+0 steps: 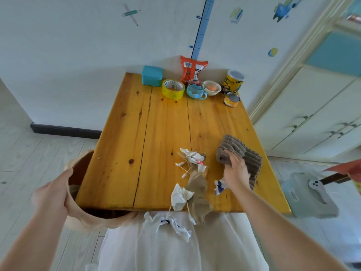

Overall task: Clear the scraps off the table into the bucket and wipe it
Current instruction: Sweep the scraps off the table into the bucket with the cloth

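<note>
Scraps [193, 167] at near edge of table [121, 153]; bucket [91, 222] below near left corner.
Left hand [51, 200] grasps the bucket rim. Right hand [235, 171] grasps the grey cloth [242, 151] near the right edge, just beside the scraps; some scraps overhang the near edge.

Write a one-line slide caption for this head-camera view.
Left hand holds a beige bucket at the wooden table while the right hand grips a brown cloth beside paper scraps.
</note>
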The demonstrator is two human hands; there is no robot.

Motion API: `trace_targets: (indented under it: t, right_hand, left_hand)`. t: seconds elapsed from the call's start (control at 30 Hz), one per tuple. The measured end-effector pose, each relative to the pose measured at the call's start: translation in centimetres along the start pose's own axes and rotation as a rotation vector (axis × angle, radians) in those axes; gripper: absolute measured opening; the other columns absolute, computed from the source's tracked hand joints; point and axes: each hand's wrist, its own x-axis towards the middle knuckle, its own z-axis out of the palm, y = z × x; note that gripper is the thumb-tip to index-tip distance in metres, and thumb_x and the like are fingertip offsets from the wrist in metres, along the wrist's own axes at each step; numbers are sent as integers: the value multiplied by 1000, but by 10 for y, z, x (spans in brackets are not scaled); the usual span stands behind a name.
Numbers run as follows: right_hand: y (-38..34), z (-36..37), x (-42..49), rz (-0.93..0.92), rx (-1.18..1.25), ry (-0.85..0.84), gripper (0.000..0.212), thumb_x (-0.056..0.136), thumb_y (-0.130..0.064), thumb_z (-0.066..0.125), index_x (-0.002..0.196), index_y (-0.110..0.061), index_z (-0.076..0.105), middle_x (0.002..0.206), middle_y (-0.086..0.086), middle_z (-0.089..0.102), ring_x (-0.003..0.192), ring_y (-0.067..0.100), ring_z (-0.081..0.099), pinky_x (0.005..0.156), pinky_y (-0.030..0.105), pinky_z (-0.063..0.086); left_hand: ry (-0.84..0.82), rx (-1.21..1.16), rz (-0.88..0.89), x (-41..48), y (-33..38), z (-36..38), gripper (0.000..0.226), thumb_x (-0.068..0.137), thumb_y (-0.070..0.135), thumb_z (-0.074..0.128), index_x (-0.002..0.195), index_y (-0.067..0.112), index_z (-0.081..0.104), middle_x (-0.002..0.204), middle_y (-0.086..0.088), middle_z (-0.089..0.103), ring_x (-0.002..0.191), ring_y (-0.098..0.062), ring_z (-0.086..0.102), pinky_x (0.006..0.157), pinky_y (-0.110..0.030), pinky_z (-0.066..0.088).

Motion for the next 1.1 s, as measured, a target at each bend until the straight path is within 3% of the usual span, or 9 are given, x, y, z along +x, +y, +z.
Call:
trace_targets:
  t: [0.2,0.33,0.5,0.6,0.77,0.83,0.93,1.03,1.1]
  right_hand:
    - [-56,36,-16,95,16,16,53,91,-5,35,136,-33,36,152,-1,25,141,24,9,107,63,3]
    - [-87,51,-19,34,132,-40,52,92,-7,36,137,-33,35,152,-2,25,142,21,8,108,62,3]
    - [-100,40,-6,-47,394,16,46,91,-6,38,133,-26,43,139,4,44,132,25,33,108,51,28]
    - [-88,17,8,-19,479,66,41,92,-9,39,129,-26,47,125,4,54,114,22,51,96,44,44]
    - [-41,-29,26,-70,374,146,46,89,-7,38,125,-33,50,125,1,57,114,21,50,88,37,45]
    - [-28,-34,26,-114,291,77,46,90,-8,39,122,-38,51,128,2,55,113,20,51,89,32,43]
    - [-34,-17,19,-103,226,-170,45,94,-10,39,119,-45,50,116,1,60,83,14,59,66,29,52]
    - [-53,11,13,-184,159,-295,49,92,-6,40,128,-37,47,127,2,53,96,19,59,81,38,50]
    - [-72,23,13,-229,212,-364,53,89,-2,39,128,-37,49,113,-4,57,71,-1,55,62,18,45]
  left_hand:
    - [60,38,24,-28,7,2,34,70,53,67,74,21,56,76,-5,59,67,-27,56,52,-37,43]
    - [23,37,47,-36,10,4,30,73,51,65,75,22,57,77,-5,61,70,-28,59,62,-41,49]
    - [32,15,33,-38,14,4,27,73,49,66,74,23,58,76,-4,61,68,-28,59,55,-37,47]
    - [36,10,30,-39,15,2,28,73,51,65,74,24,56,75,-5,60,67,-28,58,53,-37,45]
    - [24,35,44,-43,14,-1,30,74,53,63,79,24,56,79,-6,61,70,-28,60,56,-37,48]
    - [11,41,55,-45,15,-3,30,75,52,62,80,23,57,80,-7,61,72,-29,60,57,-38,48]
    - [6,43,58,-48,15,-4,29,76,51,62,80,22,57,80,-8,61,72,-29,59,62,-41,49]
    - [8,46,56,-50,15,-6,30,77,50,61,80,21,57,81,-9,61,75,-30,59,68,-44,50]
    - [22,44,41,-50,15,-7,30,78,50,61,78,21,56,81,-10,61,75,-30,59,70,-45,50]
